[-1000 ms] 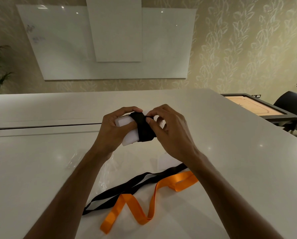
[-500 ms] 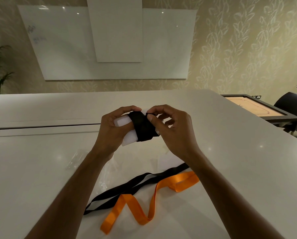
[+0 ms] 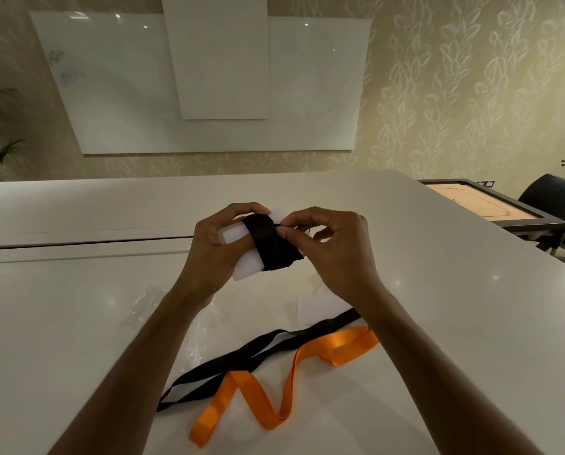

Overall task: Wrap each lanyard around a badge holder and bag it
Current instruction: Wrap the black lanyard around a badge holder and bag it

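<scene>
- Since a second ago the right hand (image 3: 333,254) has drawn its fingertips a little to the right along the top edge of the badge holder (image 3: 241,247), and its lower fingers have uncurled away from the bundle; the left hand (image 3: 215,247) and the holder have barely shifted, and the loose lanyards on the table lie as they did.
- Head view, progress: one black lanyard (image 3: 271,244) is wound in several overlapping turns across the middle of the white holder, held up above the white table (image 3: 455,307). The winding looks nearly finished, with what seems to be the loose end being tucked or tightened at the top edge.
- Left to do, as I judge it: bagging this bundle, then wrapping the second black lanyard (image 3: 261,353) and the orange lanyard (image 3: 287,379), which lie unwound on the table near the person, crossing each other.
- Clear plastic bags (image 3: 162,310) lie flat on the table under the left forearm; nothing shows inside them.
- Left hand: fingers curled round the holder's left end, thumb on top, gripping it.
- Right hand: thumb and forefinger pinch the black strap at the holder's top edge; the other fingers hang loosely curled, touching nothing I can make out.
</scene>
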### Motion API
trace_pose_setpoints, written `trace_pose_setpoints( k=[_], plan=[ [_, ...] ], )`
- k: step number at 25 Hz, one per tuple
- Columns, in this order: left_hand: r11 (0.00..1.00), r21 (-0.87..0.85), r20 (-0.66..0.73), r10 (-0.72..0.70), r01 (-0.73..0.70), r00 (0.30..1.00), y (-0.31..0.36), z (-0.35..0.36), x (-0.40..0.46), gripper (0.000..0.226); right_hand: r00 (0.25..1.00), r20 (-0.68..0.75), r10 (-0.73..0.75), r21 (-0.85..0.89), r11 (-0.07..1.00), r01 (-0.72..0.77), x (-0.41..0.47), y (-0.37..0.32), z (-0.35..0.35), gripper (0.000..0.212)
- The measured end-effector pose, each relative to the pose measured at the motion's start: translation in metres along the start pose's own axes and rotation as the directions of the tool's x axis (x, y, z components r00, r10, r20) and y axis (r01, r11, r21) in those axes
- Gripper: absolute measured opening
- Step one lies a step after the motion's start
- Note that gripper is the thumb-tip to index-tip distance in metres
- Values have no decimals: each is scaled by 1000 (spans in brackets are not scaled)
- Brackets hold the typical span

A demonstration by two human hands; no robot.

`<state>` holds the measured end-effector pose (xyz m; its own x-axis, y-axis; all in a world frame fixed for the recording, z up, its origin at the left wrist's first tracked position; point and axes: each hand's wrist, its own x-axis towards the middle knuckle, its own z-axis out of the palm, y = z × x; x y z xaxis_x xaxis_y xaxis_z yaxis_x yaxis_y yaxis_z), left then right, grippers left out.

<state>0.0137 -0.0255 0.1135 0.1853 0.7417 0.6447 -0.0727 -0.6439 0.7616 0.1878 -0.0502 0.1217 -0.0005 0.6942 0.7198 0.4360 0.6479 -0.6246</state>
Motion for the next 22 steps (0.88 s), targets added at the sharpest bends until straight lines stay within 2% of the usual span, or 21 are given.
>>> trace_pose_setpoints(
  k=[3,8,11,17,20,22],
  plan=[
    [998,54,-23,-14,15,1000,0,-4,1,22,997,75,31,75,997,-37,2,2,-2,14],
    [971,237,-36,31,-22,999,-2,-6,3,21,993,81,81,180,979,-95,2,4,2,14],
    [962,272,-37,40,-28,999,-2,-6,3,22,989,94,111,216,968,-129,2,4,5,13],
    [944,323,-3,77,-72,997,0,-6,3,22,992,88,92,59,993,-98,-1,2,8,13],
    [940,323,-7,121,-112,993,2,-2,3,23,1000,9,-4,-100,995,5,-4,-1,9,14],
    [944,309,-25,129,-115,991,1,-2,3,23,999,-16,-45,-130,991,42,-6,-1,11,15]
  ],
)
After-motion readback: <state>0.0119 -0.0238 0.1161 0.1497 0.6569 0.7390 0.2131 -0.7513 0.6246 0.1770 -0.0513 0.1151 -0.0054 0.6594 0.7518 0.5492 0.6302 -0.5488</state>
